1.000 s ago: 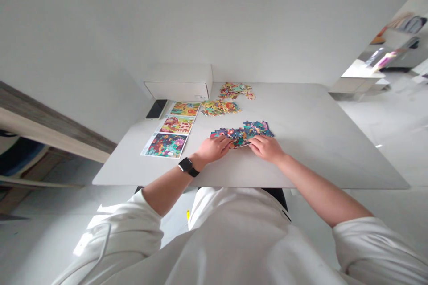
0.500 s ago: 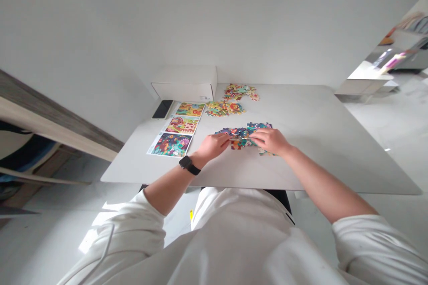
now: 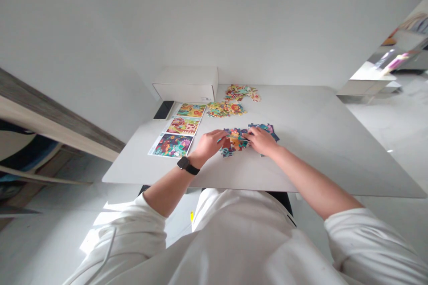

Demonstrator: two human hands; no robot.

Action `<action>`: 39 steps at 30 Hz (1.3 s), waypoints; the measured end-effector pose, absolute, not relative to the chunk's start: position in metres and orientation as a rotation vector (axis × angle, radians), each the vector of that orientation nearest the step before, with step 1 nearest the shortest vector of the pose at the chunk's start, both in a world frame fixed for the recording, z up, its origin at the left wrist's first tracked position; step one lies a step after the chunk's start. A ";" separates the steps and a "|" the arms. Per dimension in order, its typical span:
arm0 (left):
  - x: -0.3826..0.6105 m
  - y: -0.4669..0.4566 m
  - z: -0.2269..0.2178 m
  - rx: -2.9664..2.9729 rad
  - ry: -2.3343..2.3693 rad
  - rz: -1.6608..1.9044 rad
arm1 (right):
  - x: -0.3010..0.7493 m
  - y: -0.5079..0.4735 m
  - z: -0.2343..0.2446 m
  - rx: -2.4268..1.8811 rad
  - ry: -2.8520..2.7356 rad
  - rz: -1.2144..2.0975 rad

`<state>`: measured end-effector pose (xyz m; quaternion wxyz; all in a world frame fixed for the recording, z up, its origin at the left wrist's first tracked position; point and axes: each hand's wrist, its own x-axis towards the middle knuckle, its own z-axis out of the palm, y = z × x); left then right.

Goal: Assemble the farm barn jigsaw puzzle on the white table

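A person in a white top (image 3: 240,236), sleeves pushed up the forearms, bends both hands to a jigsaw at a pale table (image 3: 321,142) set against a plain wall (image 3: 267,22). The dark-toned puzzle pieces (image 3: 236,141) lie near the front edge, right between the two hands, blues and teals broken by a patch of orange.

The left hand (image 3: 210,144), a black watch (image 3: 183,163) at its wrist, has its fingertips curled at the left side of the pieces. The right hand (image 3: 262,140) reaches over their right side, fingers bent down among them, with more blue pieces showing just beyond its knuckles. Both hands touch the cluster, but from where I stand I cannot tell whether either one pinches a piece or merely presses on it.

Just to the left of the left hand, three printed pictures (image 3: 173,145) run in a row away from the person, the nearest in the same dark colors. A phone (image 3: 163,110) rests beside the farthest picture, in front of a white box (image 3: 185,92) at the back. Toward the rear, a yellow-toned pile (image 3: 225,109) of pieces sits near the pictures, and a red-and-cream pile (image 3: 242,92) lies behind it.
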<state>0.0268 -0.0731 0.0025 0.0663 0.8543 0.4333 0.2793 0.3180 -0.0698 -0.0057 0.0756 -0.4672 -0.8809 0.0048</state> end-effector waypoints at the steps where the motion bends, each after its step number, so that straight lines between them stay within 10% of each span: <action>1: 0.025 -0.073 0.000 2.608 1.324 0.772 | 0.319 -0.070 -0.006 -1.394 -2.657 0.001; 21: 0.011 -0.101 0.002 2.831 1.057 0.572 | 0.266 -0.058 0.002 -1.529 -2.482 0.075; 32: 0.003 -0.090 -0.003 2.667 1.482 0.695 | 0.264 -0.034 0.011 -1.605 -2.011 0.650; 39: 0.003 -0.090 -0.013 2.710 1.423 0.550 | 0.264 -0.043 0.015 -1.299 -2.289 0.273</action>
